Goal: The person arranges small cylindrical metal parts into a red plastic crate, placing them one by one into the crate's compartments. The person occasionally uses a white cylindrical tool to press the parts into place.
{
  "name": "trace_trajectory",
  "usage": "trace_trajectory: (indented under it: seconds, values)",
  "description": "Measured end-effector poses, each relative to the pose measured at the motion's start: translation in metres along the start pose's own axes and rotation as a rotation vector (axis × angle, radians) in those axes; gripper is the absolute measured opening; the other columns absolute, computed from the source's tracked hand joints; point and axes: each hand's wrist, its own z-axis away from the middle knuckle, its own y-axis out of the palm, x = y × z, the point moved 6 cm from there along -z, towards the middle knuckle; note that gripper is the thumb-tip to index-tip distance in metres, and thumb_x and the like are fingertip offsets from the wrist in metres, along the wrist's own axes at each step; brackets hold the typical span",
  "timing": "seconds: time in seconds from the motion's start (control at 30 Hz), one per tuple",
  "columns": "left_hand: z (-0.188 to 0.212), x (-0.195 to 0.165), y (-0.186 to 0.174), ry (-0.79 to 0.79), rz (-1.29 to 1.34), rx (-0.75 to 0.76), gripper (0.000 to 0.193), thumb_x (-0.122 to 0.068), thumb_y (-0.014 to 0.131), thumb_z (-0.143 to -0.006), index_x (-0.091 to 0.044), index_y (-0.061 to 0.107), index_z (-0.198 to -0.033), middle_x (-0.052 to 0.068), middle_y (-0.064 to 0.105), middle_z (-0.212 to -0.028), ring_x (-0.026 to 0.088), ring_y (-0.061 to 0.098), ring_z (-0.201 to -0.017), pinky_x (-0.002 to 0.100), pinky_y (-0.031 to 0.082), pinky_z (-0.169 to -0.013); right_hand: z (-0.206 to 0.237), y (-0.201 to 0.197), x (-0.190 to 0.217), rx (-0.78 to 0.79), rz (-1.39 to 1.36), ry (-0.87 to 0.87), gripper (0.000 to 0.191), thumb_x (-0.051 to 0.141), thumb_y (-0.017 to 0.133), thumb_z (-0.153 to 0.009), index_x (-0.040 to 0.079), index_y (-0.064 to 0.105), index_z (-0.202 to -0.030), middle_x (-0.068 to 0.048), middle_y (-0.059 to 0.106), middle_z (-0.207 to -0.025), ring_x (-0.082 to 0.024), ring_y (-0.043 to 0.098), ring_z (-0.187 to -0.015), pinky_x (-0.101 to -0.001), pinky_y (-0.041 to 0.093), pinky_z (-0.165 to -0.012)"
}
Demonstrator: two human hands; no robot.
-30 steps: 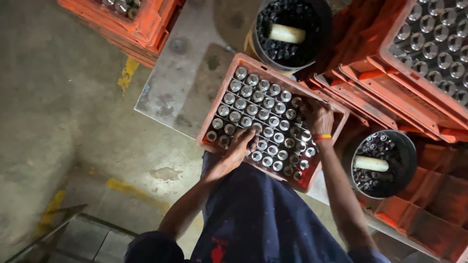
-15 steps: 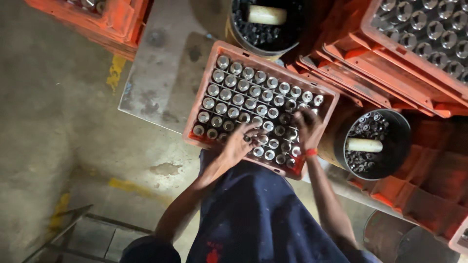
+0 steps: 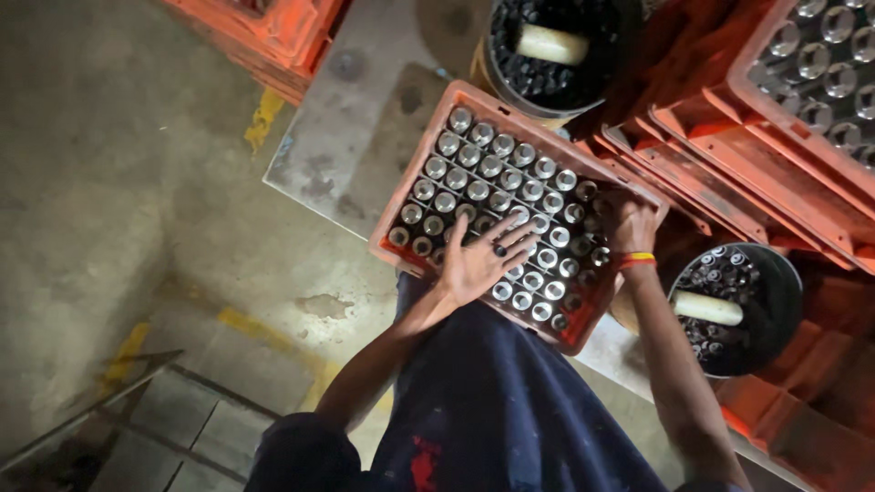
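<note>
Here, both hands (image 3: 547,246) rest on shiny round cylinders (image 3: 483,173) in a ribbed orange crate (image 3: 401,205).

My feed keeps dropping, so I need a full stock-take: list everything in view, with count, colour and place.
crate: one, orange, centre, on the metal plate.
metal cylinders: dozens, silver, filling that crate.
metal plate: one, grey, on the floor.
black buckets: two, top centre and right, each holding small parts and a pale handle.
stacked crates: several, orange, right and top left.
left hand: spread flat on the cylinders.
right hand: at the crate's far side, wristband on.
</note>
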Motion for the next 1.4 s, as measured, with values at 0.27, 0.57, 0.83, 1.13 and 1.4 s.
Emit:
trace_trajectory:
  seconds: [0.27, 0.57, 0.83, 1.13, 1.4]
  values:
    - [0.006, 0.026, -0.048, -0.042, -0.086, 0.023, 0.089, -0.074, 0.033, -0.112, -0.005, 0.029, -0.168, 0.020, 0.049, -0.154, 0.030, 0.044, -0.138, 0.045, 0.029, -0.116, 0.054, -0.056, 0.159, 0.137, -0.667, 0.226, 0.032, 0.013, 0.073, -0.089, 0.002, 0.072, -0.119, -0.015, 0.074, -0.101, -0.026, 0.071, -0.093, -0.0381, 0.055, -0.083]
    - [0.019, 0.028, -0.051, -0.163, -0.291, -0.171, 0.083, -0.070, 0.033, -0.098, -0.013, 0.038, -0.158, 0.011, 0.053, -0.152, 0.027, 0.052, -0.139, 0.045, 0.041, -0.116, 0.090, -0.040, 0.098, -0.090, -0.909, 0.708, 0.017, 0.009, 0.080, -0.094, 0.000, 0.075, -0.108, -0.012, 0.076, -0.104, -0.022, 0.068, -0.095, -0.0368, 0.055, -0.085]
    - [0.024, 0.002, -0.036, -0.131, -0.366, -0.092, 0.079, -0.069, 0.034, -0.103, -0.008, 0.046, -0.152, 0.020, 0.054, -0.152, 0.032, 0.057, -0.130, 0.045, 0.045, -0.106, 0.050, -0.035, 0.039, -0.034, -0.306, 0.404, 0.020, 0.005, 0.076, -0.092, 0.008, 0.078, -0.112, -0.016, 0.071, -0.094, -0.031, 0.068, -0.087, -0.0416, 0.054, -0.079]
    - [-0.010, -0.020, -0.024, 0.081, -0.949, -0.216, 0.060, -0.056, 0.045, -0.104, -0.007, 0.060, -0.136, 0.014, 0.072, -0.120, 0.021, 0.068, -0.098, 0.036, 0.054, -0.079, 0.041, 0.003, 0.035, 0.053, -0.110, 0.095, 0.024, 0.004, 0.068, -0.077, 0.008, 0.076, -0.099, -0.017, 0.071, -0.100, -0.038, 0.067, -0.096, -0.0451, 0.055, -0.084]
    - [-0.161, -0.078, 0.050, 0.590, -2.019, -0.189, 0.027, -0.031, 0.052, -0.108, -0.012, 0.067, -0.122, 0.004, 0.071, -0.101, 0.015, 0.067, -0.079, 0.032, 0.056, -0.064, 0.036, -0.022, 0.037, 0.068, -0.262, 0.072, 0.042, 0.013, 0.073, -0.085, -0.001, 0.069, -0.125, -0.021, 0.069, -0.107, -0.041, 0.064, -0.095, -0.0484, 0.053, -0.082]
